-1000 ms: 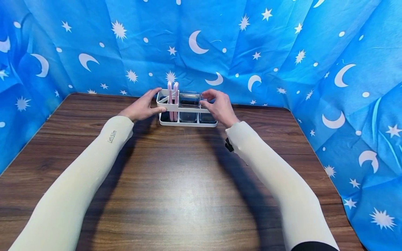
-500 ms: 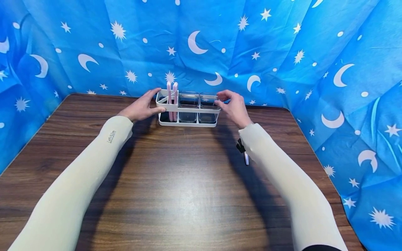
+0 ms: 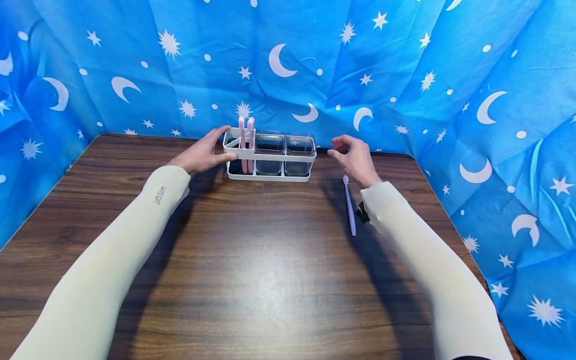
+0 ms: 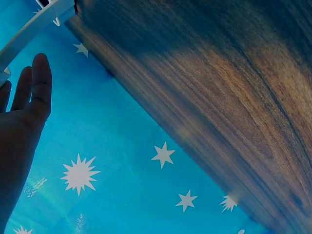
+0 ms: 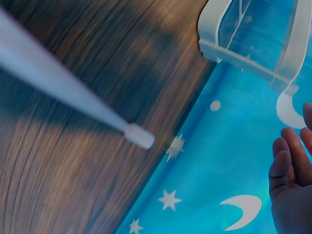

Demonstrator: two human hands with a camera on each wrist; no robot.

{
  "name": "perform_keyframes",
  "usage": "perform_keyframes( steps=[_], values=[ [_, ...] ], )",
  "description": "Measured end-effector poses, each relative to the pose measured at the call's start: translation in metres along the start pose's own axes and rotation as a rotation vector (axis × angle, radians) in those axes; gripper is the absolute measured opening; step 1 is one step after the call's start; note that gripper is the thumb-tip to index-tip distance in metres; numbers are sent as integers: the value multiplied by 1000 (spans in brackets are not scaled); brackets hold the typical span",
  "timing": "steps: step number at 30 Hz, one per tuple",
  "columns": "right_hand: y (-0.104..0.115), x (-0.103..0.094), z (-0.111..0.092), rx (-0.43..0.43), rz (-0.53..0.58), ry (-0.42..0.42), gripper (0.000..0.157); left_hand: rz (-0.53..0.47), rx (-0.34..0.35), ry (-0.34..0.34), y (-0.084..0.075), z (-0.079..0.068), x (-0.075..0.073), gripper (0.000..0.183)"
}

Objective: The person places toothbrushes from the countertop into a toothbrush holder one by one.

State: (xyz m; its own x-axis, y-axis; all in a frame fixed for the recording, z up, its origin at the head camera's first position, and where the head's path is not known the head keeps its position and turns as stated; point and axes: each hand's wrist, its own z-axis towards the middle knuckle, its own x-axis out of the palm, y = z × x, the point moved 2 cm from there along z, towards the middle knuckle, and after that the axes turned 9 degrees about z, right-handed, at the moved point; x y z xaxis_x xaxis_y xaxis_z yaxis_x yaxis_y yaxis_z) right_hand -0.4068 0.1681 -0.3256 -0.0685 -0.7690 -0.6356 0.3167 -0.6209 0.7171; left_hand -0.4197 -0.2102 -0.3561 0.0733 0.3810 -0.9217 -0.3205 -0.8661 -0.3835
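Observation:
A white toothbrush holder (image 3: 278,157) stands at the back of the table, with two pink toothbrushes (image 3: 246,140) upright in its left compartment. Two clear cups sit side by side in it, the middle cup (image 3: 270,144) and the right cup (image 3: 300,145). My left hand (image 3: 202,152) grips the holder's left end, thumb at the front and fingers toward the back. To the right of the holder my right hand (image 3: 355,157) hovers with loosely bent fingers and nothing in them. A purple toothbrush (image 3: 350,210) lies on the table just left of my right wrist.
The brown wooden table (image 3: 270,275) ends at a blue curtain (image 3: 288,65) with moons and stars, close behind the holder. Another stretch of curtain (image 3: 517,175) borders the right side. A black strap piece (image 3: 362,212) shows under my right sleeve.
My right hand has moved right, away from the holder, baring the right cup and then the purple toothbrush. My left hand and the holder stay in place.

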Motion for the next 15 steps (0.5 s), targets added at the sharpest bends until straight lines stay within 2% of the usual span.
perform_keyframes(
  steps=[15],
  values=[
    [-26, -12, -12, 54, -76, 30, 30, -3, -15, 1, -1, 0, 0, 90]
  ],
)
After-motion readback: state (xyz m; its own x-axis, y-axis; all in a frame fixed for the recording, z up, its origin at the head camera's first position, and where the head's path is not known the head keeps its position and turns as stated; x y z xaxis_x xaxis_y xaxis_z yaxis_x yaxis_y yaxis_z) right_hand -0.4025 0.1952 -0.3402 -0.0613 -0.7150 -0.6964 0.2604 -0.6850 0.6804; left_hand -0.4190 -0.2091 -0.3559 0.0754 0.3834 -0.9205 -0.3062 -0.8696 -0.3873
